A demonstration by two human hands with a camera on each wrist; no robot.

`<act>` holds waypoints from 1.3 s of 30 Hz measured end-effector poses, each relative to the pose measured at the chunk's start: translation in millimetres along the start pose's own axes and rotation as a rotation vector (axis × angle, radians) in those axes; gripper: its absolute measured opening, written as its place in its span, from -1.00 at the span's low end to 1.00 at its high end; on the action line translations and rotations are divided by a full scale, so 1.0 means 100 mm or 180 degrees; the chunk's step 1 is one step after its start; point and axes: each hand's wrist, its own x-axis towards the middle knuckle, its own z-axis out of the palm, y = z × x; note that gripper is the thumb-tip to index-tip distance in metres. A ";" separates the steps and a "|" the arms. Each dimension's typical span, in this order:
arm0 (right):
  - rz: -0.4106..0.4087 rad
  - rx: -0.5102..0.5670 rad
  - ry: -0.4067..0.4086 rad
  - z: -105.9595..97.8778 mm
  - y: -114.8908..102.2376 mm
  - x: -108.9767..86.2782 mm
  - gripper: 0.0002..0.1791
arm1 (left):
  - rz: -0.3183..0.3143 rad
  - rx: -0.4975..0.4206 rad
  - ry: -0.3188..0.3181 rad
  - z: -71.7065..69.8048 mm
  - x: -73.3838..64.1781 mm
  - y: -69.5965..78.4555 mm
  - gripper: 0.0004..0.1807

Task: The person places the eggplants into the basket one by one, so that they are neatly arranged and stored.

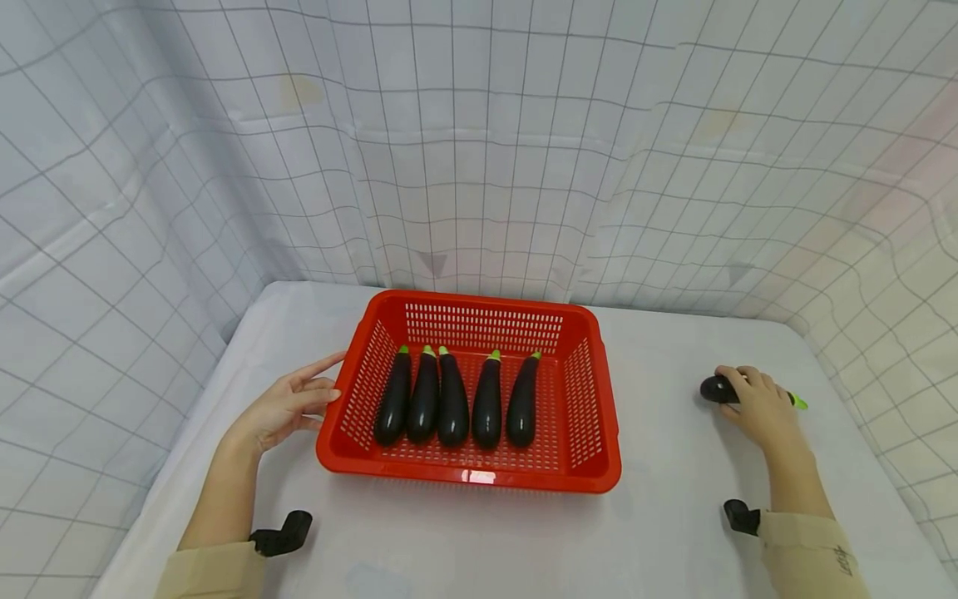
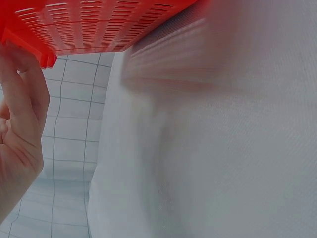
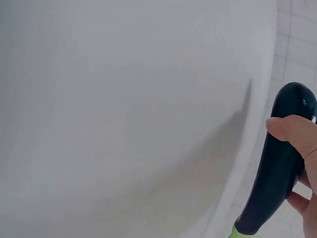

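A red plastic basket [image 1: 479, 481] with slotted walls stands on the white table, and several dark eggplants [image 1: 452, 408] with green stems lie side by side in it. My left hand [image 1: 288, 408] is at the basket's left rim, fingertips on it; the left wrist view shows the fingers against the basket's outer side [image 2: 99, 29]. Off to the right of the basket, my right hand [image 1: 763, 408] grips a single eggplant [image 3: 280, 168] round its middle. Its rounded end and green stem stick out on either side of the hand, the thumb lying across the dark skin.
A white cloth covers the table [image 1: 659, 466]. White grid-patterned curtains [image 1: 479, 166] hang behind and on both sides. Black camera mounts [image 1: 283, 534] sit on both wrists, close above the table.
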 end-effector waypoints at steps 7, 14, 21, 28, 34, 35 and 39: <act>-0.0294 -0.0140 0.0316 -0.16 -0.24 0.17 -0.41 | -0.0030 0.0026 0.0034 0.00 0.00 0.00 -0.32; -0.0660 -0.0251 0.0619 -0.30 -0.50 0.35 -0.40 | -0.0035 -0.0004 0.0014 0.00 0.00 0.01 -0.31; -0.1100 -0.0269 0.0907 -0.50 -0.83 0.47 -0.38 | -0.0033 0.0019 -0.0003 0.00 -0.01 0.01 -0.32; -0.1610 -0.0286 0.0999 -0.64 -1.16 0.54 -0.36 | -0.0060 0.0046 0.0024 0.01 -0.01 0.03 -0.31; -0.2099 -0.0311 0.1021 -0.70 -1.44 0.57 -0.35 | -0.0066 0.0030 0.0017 0.00 -0.01 0.03 -0.30; -0.2172 -0.0314 0.1012 -0.70 -1.49 0.57 -0.35 | -0.0065 0.0027 0.0016 0.00 -0.01 0.03 -0.30; -0.2389 -0.0363 0.0898 -0.69 -1.66 0.58 -0.39 | -0.0062 0.0030 0.0022 0.00 -0.01 0.03 -0.30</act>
